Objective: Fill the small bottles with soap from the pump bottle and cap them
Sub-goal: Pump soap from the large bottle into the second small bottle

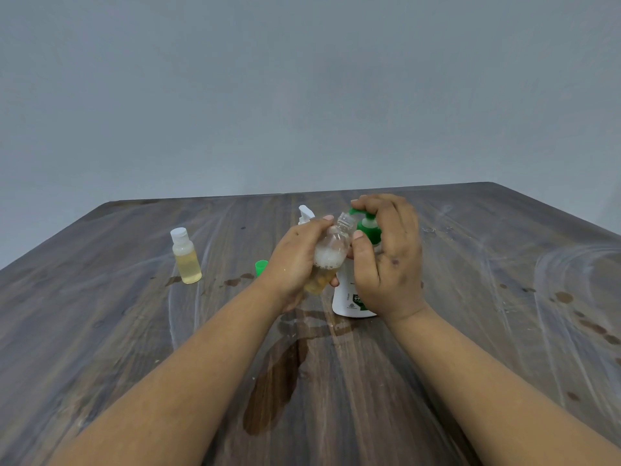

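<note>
The left hand grips a small clear bottle, tilted so its open neck sits right at the green spout of the pump bottle, which stands on the surface. The right hand rests over the pump head, fingers curled over its top and thumb beside the bottle neck.

To do this well, I would keep the neck touching the spout and press slowly; the bottle already holds amber soap under foam (foam can spill over before it is truly full).

A filled, capped bottle stands well to the left, and a loose green cap lies near the left hand.

A white object behind the left hand is mostly hidden, as is the exact meeting of spout and neck.
</note>
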{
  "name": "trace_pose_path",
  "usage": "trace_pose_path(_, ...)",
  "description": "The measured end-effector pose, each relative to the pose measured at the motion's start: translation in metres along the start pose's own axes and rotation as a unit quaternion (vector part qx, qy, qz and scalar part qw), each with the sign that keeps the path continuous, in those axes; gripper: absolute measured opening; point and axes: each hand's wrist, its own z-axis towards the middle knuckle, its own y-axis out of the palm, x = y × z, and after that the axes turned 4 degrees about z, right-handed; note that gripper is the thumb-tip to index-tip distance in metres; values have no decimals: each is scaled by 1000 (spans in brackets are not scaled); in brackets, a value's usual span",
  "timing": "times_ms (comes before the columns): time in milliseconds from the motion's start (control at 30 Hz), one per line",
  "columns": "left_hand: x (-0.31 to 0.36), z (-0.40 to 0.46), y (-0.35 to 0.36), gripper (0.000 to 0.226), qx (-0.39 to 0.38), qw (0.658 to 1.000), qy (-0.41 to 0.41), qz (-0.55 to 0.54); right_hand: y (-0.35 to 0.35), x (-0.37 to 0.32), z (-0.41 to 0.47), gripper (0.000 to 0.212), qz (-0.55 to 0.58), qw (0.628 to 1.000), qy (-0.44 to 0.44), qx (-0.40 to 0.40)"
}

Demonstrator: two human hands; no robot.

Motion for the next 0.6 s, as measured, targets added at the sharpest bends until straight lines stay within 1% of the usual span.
trace_pose_path(133,-2,1,-1,40,-2,1000,0,4,1,1,0,28,-8,1000,-2,1)
trace_pose_path(267,-1,0,0,40,4,1000,-2,8,-1,1,-2,39,-8,1000,-4,-12)
trace_pose_path(333,0,0,0,41,5,1000,-1,10,-1,1,-2,40,-3,1000,2,-12)
trace_pose_path(600,-3,2,-1,40,2,1000,-2,5,1,3,1,26,-5,1000,3,0)
